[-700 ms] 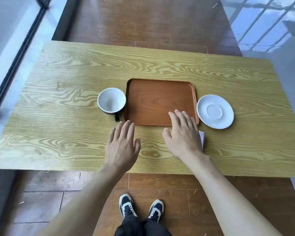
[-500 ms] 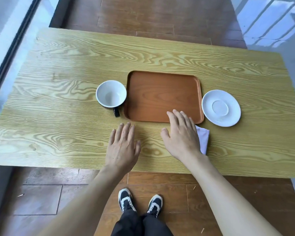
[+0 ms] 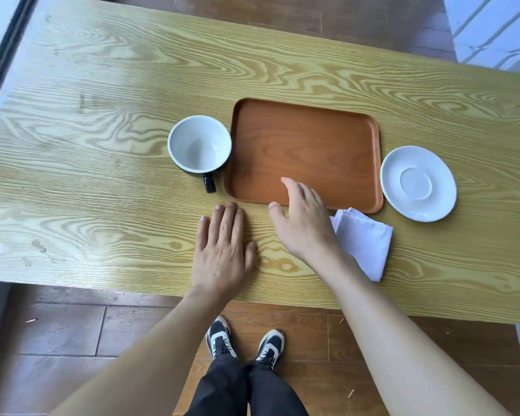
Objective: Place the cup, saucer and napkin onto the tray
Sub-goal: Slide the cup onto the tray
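Observation:
An empty brown wooden tray point(image 3: 306, 145) lies in the middle of the table. Touching its left edge stands a cup point(image 3: 199, 145), white inside and black outside, handle toward me. Just right of the tray rests a white saucer point(image 3: 418, 183). A folded white napkin point(image 3: 364, 238) lies in front of the tray's near right corner, partly under my wrist. My left hand point(image 3: 222, 250) rests flat on the table, below the cup. My right hand point(image 3: 303, 220) is raised over the tray's near edge, fingers apart and holding nothing.
The table is a yellow wood-grain top point(image 3: 102, 175) whose near edge runs just below my hands. Below it are a brown plank floor and my shoes point(image 3: 243, 343). A dark window frame point(image 3: 3, 52) runs along the far left.
My right hand has lifted off the napkin and shifted left and forward over the tray's near edge, uncovering the napkin. My left hand stays flat. The camera has tilted closer.

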